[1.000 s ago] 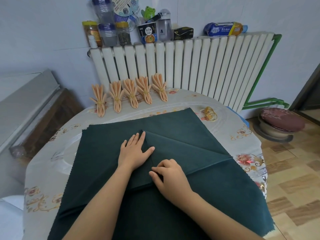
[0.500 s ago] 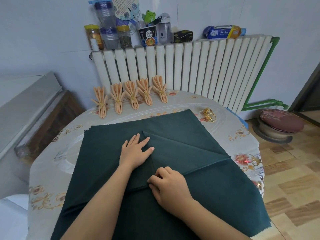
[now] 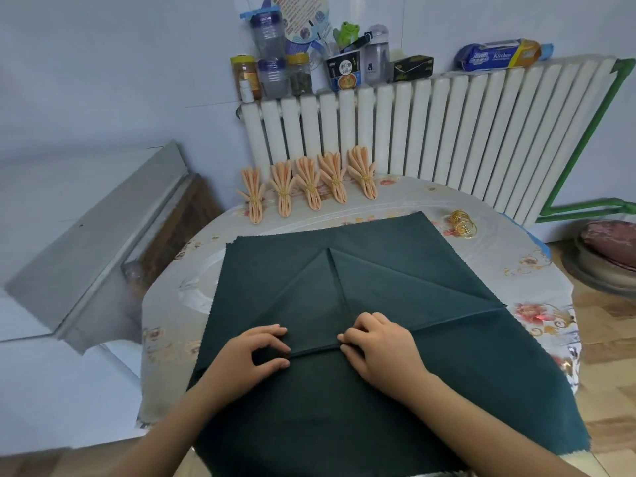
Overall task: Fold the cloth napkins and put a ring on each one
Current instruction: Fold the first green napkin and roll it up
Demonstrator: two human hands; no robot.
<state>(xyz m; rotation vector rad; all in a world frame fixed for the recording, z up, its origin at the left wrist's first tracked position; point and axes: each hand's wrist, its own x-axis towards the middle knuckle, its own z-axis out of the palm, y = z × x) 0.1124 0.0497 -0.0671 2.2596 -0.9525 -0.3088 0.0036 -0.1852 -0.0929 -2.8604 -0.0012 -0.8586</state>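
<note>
A dark green cloth napkin (image 3: 395, 280) lies spread over the round table, its top layer folded into a triangle that points away from me. My left hand (image 3: 251, 356) pinches the near folded edge with thumb and fingers. My right hand (image 3: 378, 349) pinches the same edge further right, fingers curled over the fold. Several gold rings (image 3: 464, 224) lie in a heap at the table's far right. Several orange napkins (image 3: 309, 185) with rings on them lie in a row at the far edge.
The table (image 3: 537, 270) has a flowered cover and stands against a white radiator (image 3: 447, 132) whose top carries jars, bottles and packets. A grey box (image 3: 89, 242) is at the left, a cushioned stool (image 3: 609, 249) at the right.
My left hand left the middle of the cloth, came back toward me and took the near fold. The right hand stayed at the fold. The camera tilted down.
</note>
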